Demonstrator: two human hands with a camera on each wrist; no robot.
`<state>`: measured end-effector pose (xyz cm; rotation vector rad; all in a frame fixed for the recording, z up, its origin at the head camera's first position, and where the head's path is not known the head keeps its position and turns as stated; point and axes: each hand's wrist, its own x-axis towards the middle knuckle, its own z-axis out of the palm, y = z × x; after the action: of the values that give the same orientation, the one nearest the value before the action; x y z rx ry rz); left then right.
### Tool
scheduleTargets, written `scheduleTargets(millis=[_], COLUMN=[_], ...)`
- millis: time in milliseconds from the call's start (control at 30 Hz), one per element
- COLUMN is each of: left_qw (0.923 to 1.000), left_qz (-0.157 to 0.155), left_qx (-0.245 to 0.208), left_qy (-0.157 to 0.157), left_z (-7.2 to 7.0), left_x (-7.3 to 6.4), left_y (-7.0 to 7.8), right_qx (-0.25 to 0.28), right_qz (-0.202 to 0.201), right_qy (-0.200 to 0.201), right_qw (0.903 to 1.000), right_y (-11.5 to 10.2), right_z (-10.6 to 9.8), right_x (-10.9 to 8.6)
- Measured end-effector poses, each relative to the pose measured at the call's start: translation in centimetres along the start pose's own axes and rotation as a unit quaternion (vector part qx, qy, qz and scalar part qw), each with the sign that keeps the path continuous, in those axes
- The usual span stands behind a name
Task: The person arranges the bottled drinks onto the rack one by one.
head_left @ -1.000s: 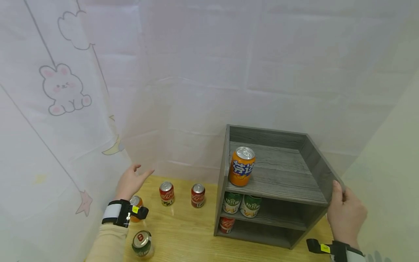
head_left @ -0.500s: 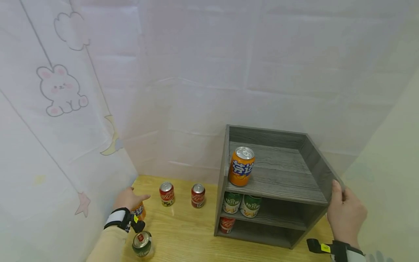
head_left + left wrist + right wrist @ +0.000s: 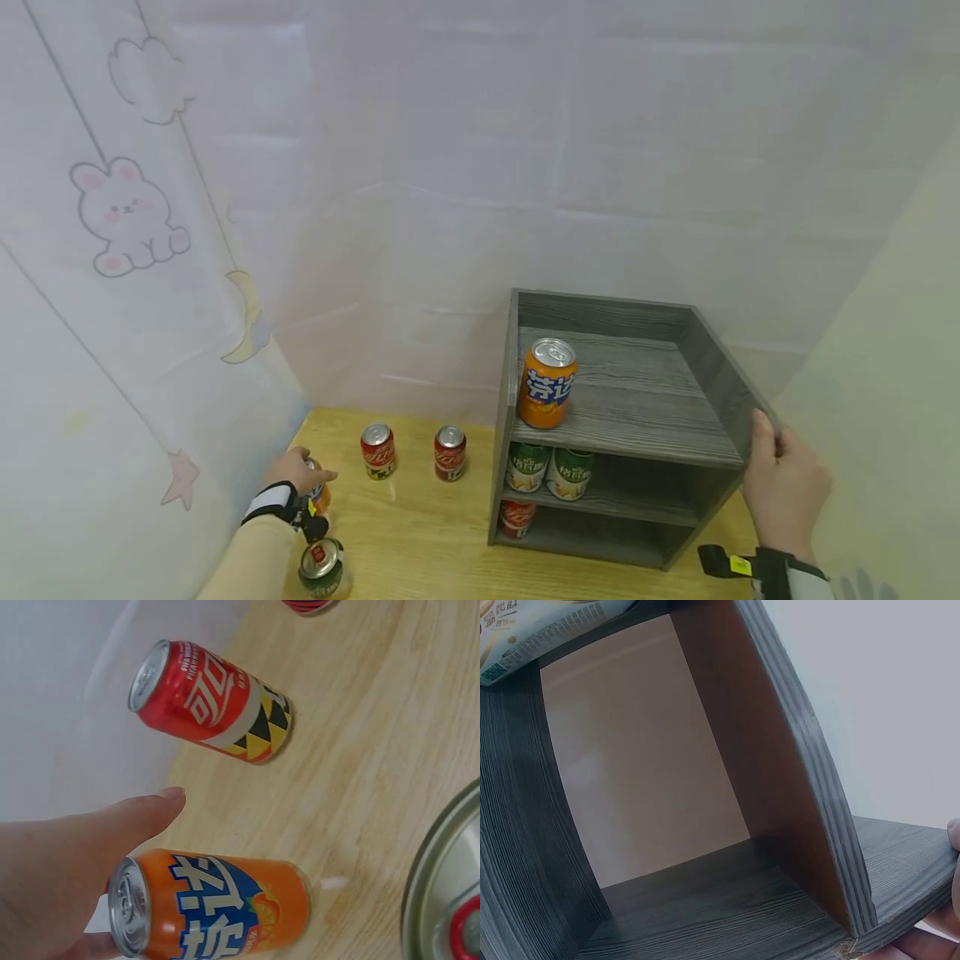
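Observation:
My left hand is at an orange Fanta can that stands on the table at the left. Its thumb stretches out along one side with a gap to the can, while the other fingers are mostly hidden behind the can's top. With my right hand I grip the right side panel of a grey wooden shelf, thumb on the inner face; fingers show at the panel's edge in the right wrist view. Another orange Fanta can stands at the left of the shelf's top level.
Two red cola cans, one patterned and one plainer, stand near the back wall. A green can is nearest me at the left. Inside the shelf are two green-and-white cans on the middle level and a red can below.
My left hand has come down and toward me from above the table to the orange can. The right hand keeps its grip on the shelf. The head view has shifted slightly.

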<state>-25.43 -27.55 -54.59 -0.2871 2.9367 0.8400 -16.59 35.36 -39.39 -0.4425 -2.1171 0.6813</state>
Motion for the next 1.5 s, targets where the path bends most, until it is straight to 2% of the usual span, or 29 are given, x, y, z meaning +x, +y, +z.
scheduleTargets(millis=[133,367,600,833,1100,1267,1500], left_qw=[0.9999,0.9988,0.9985,0.9989,0.9968,0.9939,0.9886], left_qz=[0.000,-0.009,-0.024,0.004,0.031,0.047,0.067], left_qx=[-0.008,-0.027,-0.022,0.020,0.017,-0.007,-0.023], left_qy=[0.008,0.040,0.043,0.043,0.071,0.100,0.132], left_z=[0.1,1.0,1.5,1.1,0.2,-0.7,-2.1], left_x=[-0.4,-0.9,-1.0,-1.1,-0.3,0.3,0.8], left_y=[0.1,-0.4,-0.8,-0.1,0.3,1.5,4.8], right_qx=[0.004,0.010,0.014,0.016,0.018,0.015,0.014], right_qz=[-0.004,-0.003,-0.003,-0.004,-0.007,-0.007,-0.009], right_qy=[0.002,-0.002,-0.003,-0.003,0.003,0.005,0.016], right_qw=[1.0000,0.9999,0.9999,0.9999,0.9998,0.9999,0.9997], right_y=[-0.1,-0.2,-0.2,-0.3,0.0,0.3,0.1], right_z=[0.1,0.3,0.3,0.2,0.2,0.4,0.2], right_x=[0.0,0.0,0.0,0.1,-0.1,-0.1,0.0])
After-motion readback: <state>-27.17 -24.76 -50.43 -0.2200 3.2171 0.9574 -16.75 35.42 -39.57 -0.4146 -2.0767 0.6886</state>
